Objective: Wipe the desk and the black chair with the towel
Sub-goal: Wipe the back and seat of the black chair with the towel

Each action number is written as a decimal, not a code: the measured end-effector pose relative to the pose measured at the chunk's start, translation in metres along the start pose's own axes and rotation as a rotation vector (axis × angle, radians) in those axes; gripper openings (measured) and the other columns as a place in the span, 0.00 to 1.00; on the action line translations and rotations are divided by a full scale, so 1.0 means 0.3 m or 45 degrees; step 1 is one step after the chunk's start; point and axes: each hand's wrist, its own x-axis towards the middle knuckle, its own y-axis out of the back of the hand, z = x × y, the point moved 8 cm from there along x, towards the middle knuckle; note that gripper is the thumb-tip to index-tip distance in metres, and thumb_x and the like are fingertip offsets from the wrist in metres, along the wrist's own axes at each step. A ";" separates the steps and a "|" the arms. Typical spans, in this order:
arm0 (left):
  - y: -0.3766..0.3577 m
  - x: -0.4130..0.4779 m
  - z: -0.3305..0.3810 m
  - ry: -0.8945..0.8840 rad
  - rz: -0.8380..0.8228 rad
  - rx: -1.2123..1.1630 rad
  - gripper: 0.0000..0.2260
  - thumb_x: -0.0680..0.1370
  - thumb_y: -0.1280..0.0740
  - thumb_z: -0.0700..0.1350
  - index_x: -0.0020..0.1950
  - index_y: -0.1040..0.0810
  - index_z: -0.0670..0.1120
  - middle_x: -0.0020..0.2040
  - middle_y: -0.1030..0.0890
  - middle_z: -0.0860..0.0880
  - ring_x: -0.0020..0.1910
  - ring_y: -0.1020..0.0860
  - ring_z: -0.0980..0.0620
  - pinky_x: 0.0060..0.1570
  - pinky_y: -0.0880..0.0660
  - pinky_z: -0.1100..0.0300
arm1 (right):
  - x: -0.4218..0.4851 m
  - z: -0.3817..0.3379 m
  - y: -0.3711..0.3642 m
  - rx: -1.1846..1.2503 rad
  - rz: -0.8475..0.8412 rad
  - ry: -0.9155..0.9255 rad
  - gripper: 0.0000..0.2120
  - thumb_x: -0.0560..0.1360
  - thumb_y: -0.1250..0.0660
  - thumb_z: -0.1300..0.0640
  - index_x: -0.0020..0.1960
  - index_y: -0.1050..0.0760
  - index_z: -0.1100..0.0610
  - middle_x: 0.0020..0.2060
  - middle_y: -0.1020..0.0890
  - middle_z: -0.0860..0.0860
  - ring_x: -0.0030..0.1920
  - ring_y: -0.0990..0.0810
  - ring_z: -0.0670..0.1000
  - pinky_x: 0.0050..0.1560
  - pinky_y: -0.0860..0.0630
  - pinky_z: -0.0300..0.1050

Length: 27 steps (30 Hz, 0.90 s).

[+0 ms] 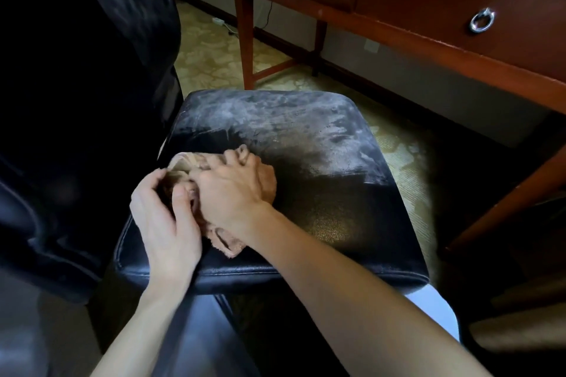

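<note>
A: Head view, looking down. Where to find the towel?

B: Bunched up, pinkish-tan, on the near left part of the black chair seat. Close to the backrest and pinned under both hands.

A: And the right hand?

B: Palm down on top of the cloth. Fingers bent and dug into the folds, gripping it and pressing it against the leather. Reaching in from the lower right.

A: The left hand?

B: Just beside the right, touching it. Fingers curled, thumb laid over a fold, pinching the towel's near left edge.

A: Anything to note on the seat itself?

B: Pale grey dusty film across the far half and down the right side. Darker, glossy black around and in front of the towel, with a yellowish sheen on the near right.

A: Beyond the chair?

B: Red-brown wooden desk at upper right, well apart from the hands. Two drawers with silver ring pulls. Patterned yellow-green carpet underneath. White plug with a thin cord on the floor by the far wall, left of the desk leg.
</note>
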 end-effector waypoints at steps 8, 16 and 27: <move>-0.029 0.009 -0.009 -0.006 -0.144 0.184 0.23 0.83 0.43 0.53 0.70 0.27 0.39 0.67 0.25 0.39 0.68 0.29 0.41 0.71 0.37 0.51 | -0.256 0.510 0.112 -0.030 0.100 -0.425 0.16 0.79 0.38 0.50 0.65 0.22 0.41 0.63 0.22 0.47 0.64 0.28 0.60 0.55 0.32 0.55; -0.076 -0.002 0.009 -0.033 -0.274 0.389 0.13 0.83 0.36 0.51 0.62 0.21 0.45 0.48 0.19 0.48 0.54 0.22 0.40 0.58 0.26 0.41 | -0.534 0.863 0.185 0.214 0.135 -0.944 0.13 0.78 0.39 0.51 0.58 0.18 0.47 0.51 0.16 0.59 0.54 0.20 0.65 0.56 0.22 0.55; -0.071 -0.018 0.028 0.031 -0.279 0.283 0.18 0.85 0.40 0.51 0.70 0.26 0.42 0.66 0.22 0.42 0.67 0.27 0.41 0.64 0.31 0.49 | -0.055 0.141 0.122 -0.049 0.052 -0.091 0.33 0.76 0.35 0.35 0.77 0.37 0.46 0.81 0.44 0.57 0.81 0.53 0.64 0.70 0.63 0.81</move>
